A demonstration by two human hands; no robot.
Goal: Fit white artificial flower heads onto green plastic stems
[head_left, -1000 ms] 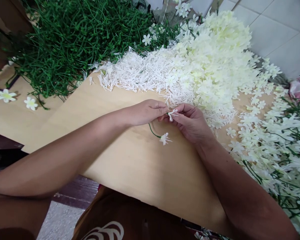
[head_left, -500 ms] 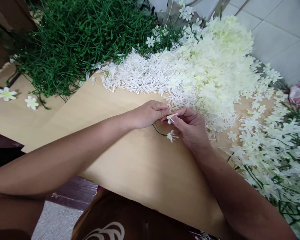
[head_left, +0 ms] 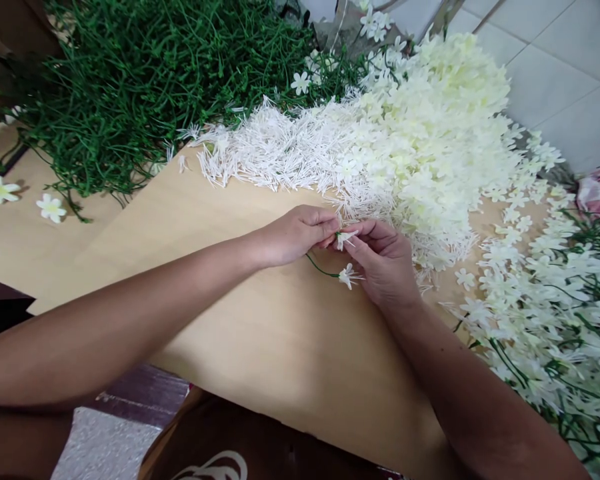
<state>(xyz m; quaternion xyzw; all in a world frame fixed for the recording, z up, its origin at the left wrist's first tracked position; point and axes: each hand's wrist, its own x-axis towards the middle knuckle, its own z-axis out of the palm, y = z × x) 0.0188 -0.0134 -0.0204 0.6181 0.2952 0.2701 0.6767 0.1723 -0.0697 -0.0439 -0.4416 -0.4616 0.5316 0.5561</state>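
Note:
Above the middle of the cardboard, my left hand (head_left: 300, 235) pinches a thin green artificial flower stem (head_left: 321, 269). One branch of that stem curves down and ends in a small white flower (head_left: 349, 276) with white stamens sticking out. Close against the left fingertips, my right hand (head_left: 384, 257) has thumb and forefinger closed on a second white flower (head_left: 347, 239) at the stem's upper end. The fingers hide the joint between that flower and the stem. Just beyond the hands lies a heap of white stamen pieces (head_left: 280, 148).
Cardboard (head_left: 260, 347) covers the work surface. Green stems (head_left: 155, 80) are piled at the back left, loose white petals (head_left: 440, 120) at the back right. Finished-looking white flowers on stems (head_left: 570, 320) lie at the right. Two flowers (head_left: 51, 208) rest at the far left.
The view has shifted slightly. The right fingers stay at the upper flower, whose stamens now point more to the right; the lower flower has swung a little right.

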